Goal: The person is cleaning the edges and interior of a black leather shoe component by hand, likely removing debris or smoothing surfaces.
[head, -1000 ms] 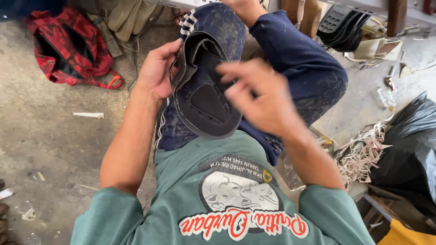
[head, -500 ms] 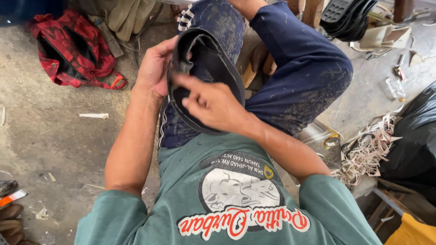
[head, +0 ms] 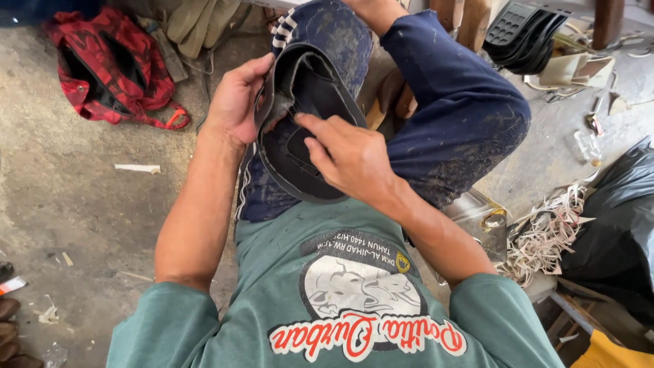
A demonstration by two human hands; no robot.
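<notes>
Left hand [head: 235,109], upper centre of frame: curled around the left edge of a dark shoe sole [head: 303,129], thumb on the near face, fingers wrapped behind it and out of sight. Firm hold.

Right hand [head: 347,160], centre frame: partly open, fingers bent, fingertips [head: 305,123] pressing on the sole's inner face. Whether it pinches anything I can't tell; it looks like flat contact only.

Sole: held tilted on edge above the lap, resting against the blue trousers [head: 449,116], between both hands.

Around it: red bag [head: 109,68] on the concrete floor [head: 61,204], upper left. Stack of black soles [head: 524,34] upper right. Pile of pale trimmed strips [head: 545,235] at right, just beside a black plastic bag [head: 620,232]. Green printed shirt [head: 340,307] fills the bottom centre.
</notes>
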